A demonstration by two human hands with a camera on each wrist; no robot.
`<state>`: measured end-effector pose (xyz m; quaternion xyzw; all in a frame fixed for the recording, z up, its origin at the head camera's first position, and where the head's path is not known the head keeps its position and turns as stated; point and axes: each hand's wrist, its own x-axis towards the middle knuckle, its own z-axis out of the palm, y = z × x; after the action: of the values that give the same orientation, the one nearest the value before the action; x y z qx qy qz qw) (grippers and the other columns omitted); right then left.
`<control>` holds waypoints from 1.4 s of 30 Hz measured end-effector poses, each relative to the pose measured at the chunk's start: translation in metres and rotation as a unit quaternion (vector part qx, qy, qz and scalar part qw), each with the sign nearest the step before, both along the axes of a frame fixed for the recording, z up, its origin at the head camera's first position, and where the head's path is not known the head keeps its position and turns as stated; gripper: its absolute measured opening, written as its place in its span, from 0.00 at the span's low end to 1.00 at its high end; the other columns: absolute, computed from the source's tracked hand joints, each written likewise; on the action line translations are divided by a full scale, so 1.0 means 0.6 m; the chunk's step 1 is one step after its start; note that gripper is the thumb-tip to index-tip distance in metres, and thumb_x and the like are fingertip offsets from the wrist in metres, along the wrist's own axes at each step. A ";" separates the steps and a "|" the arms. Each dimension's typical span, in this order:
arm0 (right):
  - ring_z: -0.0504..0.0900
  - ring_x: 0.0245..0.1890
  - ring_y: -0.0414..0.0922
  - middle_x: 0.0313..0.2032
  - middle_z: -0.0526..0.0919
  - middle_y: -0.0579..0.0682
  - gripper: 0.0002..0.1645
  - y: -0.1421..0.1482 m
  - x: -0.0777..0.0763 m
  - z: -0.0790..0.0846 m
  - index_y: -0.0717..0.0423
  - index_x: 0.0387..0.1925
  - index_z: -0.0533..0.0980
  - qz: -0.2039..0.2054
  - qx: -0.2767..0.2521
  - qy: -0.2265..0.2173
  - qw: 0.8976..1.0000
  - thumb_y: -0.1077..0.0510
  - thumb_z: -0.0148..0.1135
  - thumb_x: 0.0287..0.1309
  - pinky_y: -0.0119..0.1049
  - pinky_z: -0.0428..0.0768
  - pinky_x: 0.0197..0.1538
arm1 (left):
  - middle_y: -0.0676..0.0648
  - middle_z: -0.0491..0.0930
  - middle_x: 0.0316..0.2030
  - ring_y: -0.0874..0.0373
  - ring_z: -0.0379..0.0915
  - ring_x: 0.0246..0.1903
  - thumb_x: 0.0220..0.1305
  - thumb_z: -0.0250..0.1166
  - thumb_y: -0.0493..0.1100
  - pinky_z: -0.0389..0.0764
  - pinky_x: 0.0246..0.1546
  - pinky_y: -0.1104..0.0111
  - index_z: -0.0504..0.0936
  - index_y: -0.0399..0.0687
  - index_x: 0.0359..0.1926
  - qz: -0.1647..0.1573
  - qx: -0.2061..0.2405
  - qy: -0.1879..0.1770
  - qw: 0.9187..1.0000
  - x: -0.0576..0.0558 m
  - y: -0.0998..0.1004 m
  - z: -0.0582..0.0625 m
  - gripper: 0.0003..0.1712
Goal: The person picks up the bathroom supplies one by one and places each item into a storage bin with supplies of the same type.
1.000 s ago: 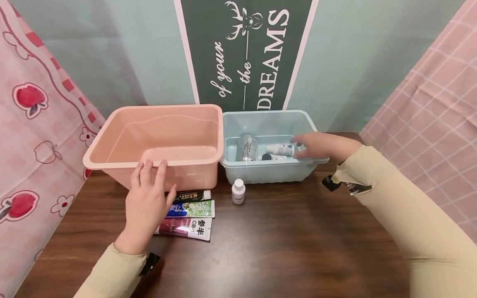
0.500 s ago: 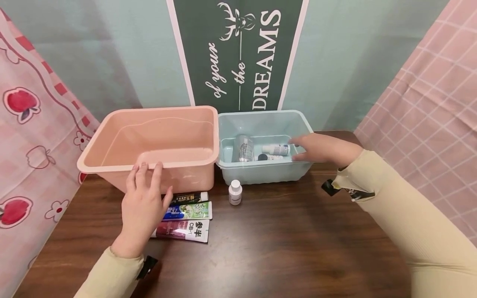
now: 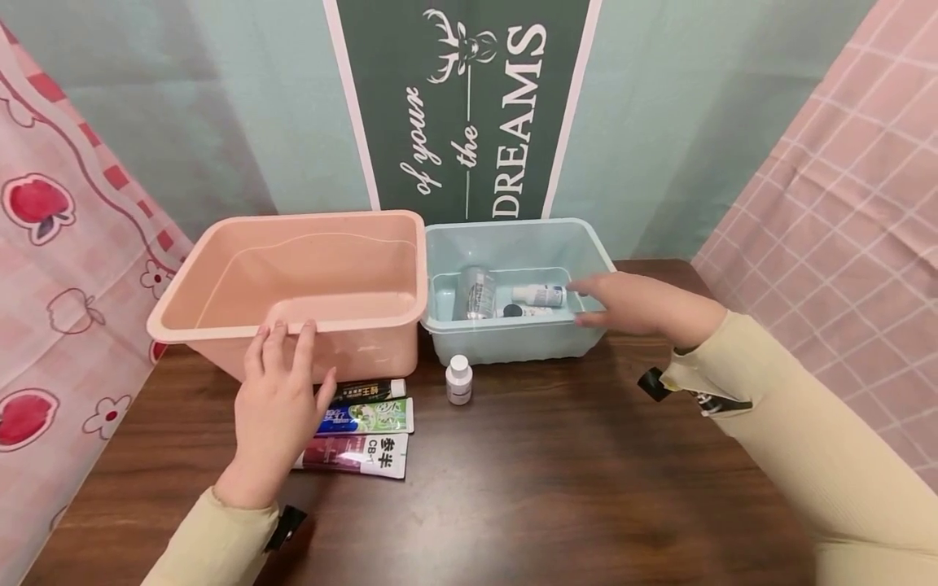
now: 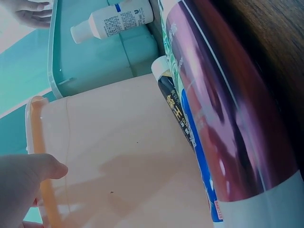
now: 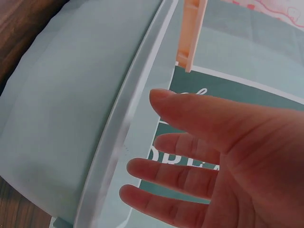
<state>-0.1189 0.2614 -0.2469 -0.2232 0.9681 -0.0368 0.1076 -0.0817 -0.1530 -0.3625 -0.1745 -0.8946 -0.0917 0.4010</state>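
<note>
My left hand [image 3: 274, 415] rests its fingertips on the front rim of a pink plastic bin [image 3: 198, 334]; in the left wrist view its thumb lies along the outer wall. Over the right end of a light blue bin [image 3: 506, 327] is my right hand [image 3: 645, 305], fingers spread and holding nothing. Inside the blue bin lie a clear bottle [image 3: 479, 295], a white bottle with a blue end [image 3: 542, 295] and a small black-capped bottle [image 3: 529, 312]. A small white bottle [image 3: 459, 382] stands upright on the table before the bins.
Three toothpaste tubes lie in front of the pink bin: a black one [image 3: 370, 392], a blue and green one [image 3: 381, 417] and a maroon and white one [image 3: 355, 456]. Patterned cloths hang behind and at both sides of the wooden table [image 3: 528, 488].
My right hand has drawn back to the right, away from the bottles in the blue bin. My left hand stays at the pink bin's rim. The head view has shifted slightly.
</note>
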 end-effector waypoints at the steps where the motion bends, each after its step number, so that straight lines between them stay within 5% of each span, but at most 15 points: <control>1: 0.71 0.56 0.59 0.56 0.72 0.67 0.33 -0.002 0.002 0.001 0.70 0.59 0.66 0.001 0.001 0.002 1.000 0.54 0.60 0.58 0.54 0.69 0.56 | 0.26 0.65 0.54 0.29 0.59 0.55 0.47 0.66 0.46 0.75 0.30 0.40 0.68 0.38 0.60 0.001 -0.001 -0.001 1.000 0.000 -0.001 0.001 0.38; 12: 0.78 0.46 0.54 0.48 0.78 0.63 0.30 -0.004 0.022 0.011 0.68 0.56 0.70 -0.004 0.017 0.032 0.999 0.55 0.62 0.56 0.52 0.74 0.49 | 0.26 0.65 0.54 0.28 0.59 0.55 0.47 0.65 0.47 0.75 0.30 0.40 0.68 0.38 0.60 -0.002 -0.001 -0.008 1.000 -0.001 -0.004 0.003 0.38; 23: 0.73 0.25 0.43 0.26 0.76 0.45 0.12 -0.007 0.035 0.011 0.58 0.35 0.75 0.012 -0.005 0.051 0.999 0.55 0.65 0.53 0.42 0.75 0.32 | 0.26 0.64 0.54 0.28 0.59 0.55 0.49 0.64 0.47 0.75 0.30 0.40 0.67 0.38 0.60 -0.001 -0.005 -0.009 1.000 -0.002 -0.003 0.005 0.37; 42: 0.76 0.29 0.43 0.30 0.79 0.47 0.12 -0.005 0.042 0.005 0.59 0.35 0.77 0.013 -0.014 0.013 1.000 0.54 0.64 0.54 0.44 0.77 0.38 | 0.26 0.65 0.54 0.28 0.59 0.55 0.46 0.66 0.46 0.74 0.29 0.40 0.68 0.38 0.61 -0.004 0.002 0.000 1.000 -0.002 0.000 0.004 0.39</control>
<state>-0.0937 0.2583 -0.2438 -0.2374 0.9659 -0.0464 0.0927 -0.0831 -0.1528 -0.3601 -0.1772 -0.8938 -0.0949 0.4008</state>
